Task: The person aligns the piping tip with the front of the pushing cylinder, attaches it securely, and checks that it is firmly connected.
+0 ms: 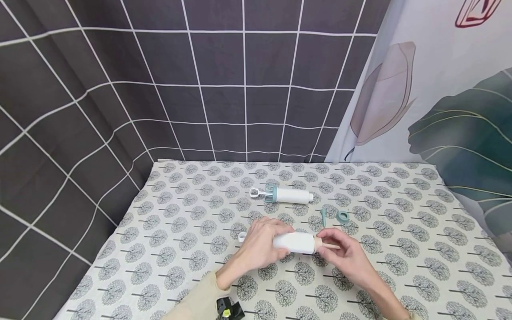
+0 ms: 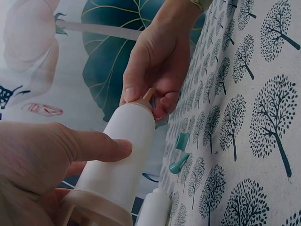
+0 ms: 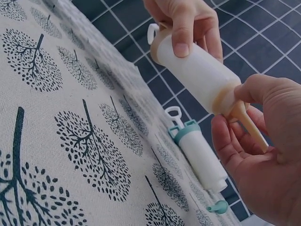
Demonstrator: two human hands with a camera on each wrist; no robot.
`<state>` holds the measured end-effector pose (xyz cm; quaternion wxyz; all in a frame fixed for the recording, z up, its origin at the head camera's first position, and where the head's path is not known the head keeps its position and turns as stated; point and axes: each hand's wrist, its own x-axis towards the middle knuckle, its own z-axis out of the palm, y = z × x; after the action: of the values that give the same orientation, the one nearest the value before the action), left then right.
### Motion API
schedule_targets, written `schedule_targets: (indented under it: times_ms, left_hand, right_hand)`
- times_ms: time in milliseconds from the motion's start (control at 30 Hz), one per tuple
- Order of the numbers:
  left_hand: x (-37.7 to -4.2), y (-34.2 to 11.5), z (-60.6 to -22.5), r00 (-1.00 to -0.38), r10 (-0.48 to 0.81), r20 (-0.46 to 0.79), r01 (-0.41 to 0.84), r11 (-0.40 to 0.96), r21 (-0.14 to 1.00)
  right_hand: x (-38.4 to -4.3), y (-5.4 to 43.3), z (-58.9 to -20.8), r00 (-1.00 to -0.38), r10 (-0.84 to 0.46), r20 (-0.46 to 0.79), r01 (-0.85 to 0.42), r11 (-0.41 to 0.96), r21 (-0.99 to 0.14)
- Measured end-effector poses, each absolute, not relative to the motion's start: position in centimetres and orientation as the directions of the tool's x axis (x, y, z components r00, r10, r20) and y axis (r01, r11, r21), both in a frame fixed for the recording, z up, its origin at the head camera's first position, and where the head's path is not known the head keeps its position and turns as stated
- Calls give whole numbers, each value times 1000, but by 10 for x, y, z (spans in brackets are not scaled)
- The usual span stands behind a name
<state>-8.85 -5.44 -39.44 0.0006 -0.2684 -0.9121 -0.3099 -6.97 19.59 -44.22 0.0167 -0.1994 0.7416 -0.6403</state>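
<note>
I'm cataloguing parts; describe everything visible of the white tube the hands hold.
The white tube looks like plastic, with a beige collar and white loop handle at one end, a beige nozzle at the other. It is held sideways above the printed cloth; the left hand grips its body, the right hand pinches the nozzle's base.

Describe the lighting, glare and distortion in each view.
Head view: brightest, the held white bottle washed nearly to plain white, the grid curtain's lines bending, whether from folds or lens I can't tell; left wrist view: dimmer, with the left hand in shade; right wrist view: also dimmer, the tablecloth's larger trees fairly crisp.
</note>
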Motion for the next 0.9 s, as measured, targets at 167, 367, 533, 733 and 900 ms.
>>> schedule_targets:
  times_ms: [167, 367, 533, 733, 900]
  left_hand:
    - [-88, -54, -394, -857, 487, 168, 489, 666, 564]
    - [-88, -54, -393, -850, 493, 185, 505, 662, 554]
    - [-87, -55, -393, -848, 495, 190, 508, 656, 559]
    - [-87, -54, -394, -846, 496, 196, 512, 654, 557]
    - [-87, -54, -394, -842, 498, 207, 520, 650, 554]
  right_hand:
    - [-69, 195, -441, -932, -301, 202, -252, 137, -958]
    - [-68, 195, -440, -938, -291, 188, -241, 155, -958]
    - [-67, 194, -440, -951, -272, 145, -197, 176, -964]
    - [-67, 195, -440, -952, -273, 134, -192, 197, -961]
    - [-67, 196, -440, -956, -273, 111, -173, 214, -961]
